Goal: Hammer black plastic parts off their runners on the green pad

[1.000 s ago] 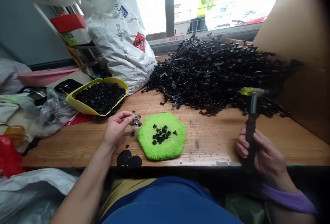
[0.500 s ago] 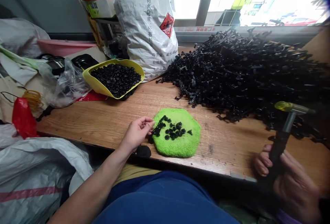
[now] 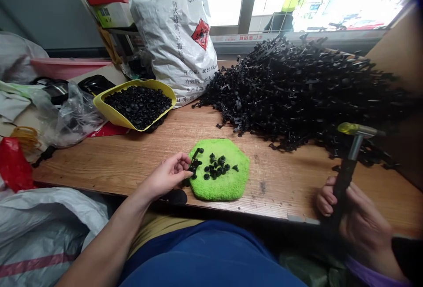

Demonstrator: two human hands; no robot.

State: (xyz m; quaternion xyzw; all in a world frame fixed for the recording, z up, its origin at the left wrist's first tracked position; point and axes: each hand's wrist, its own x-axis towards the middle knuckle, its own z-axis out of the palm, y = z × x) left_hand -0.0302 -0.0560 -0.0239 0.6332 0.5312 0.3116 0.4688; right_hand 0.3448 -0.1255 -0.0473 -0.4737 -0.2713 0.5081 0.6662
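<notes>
Green pad [image 3: 220,192], black cluster [image 3: 195,166] at its left edge

In the head view, my left hand [image 3: 168,174] pinches the black cluster between thumb and fingers, palm off to the side, likely so its stems lie exposed over the soft pad; the cluster sits just beyond my fingertips, beside the loose black pieces [image 3: 216,170], which the plush surface probably stops from rolling; my right hand [image 3: 365,218] is wrapped round the handle of the hammer [image 3: 345,177], head up, well apart from the pad, presumably to leave the left fingers room.
</notes>
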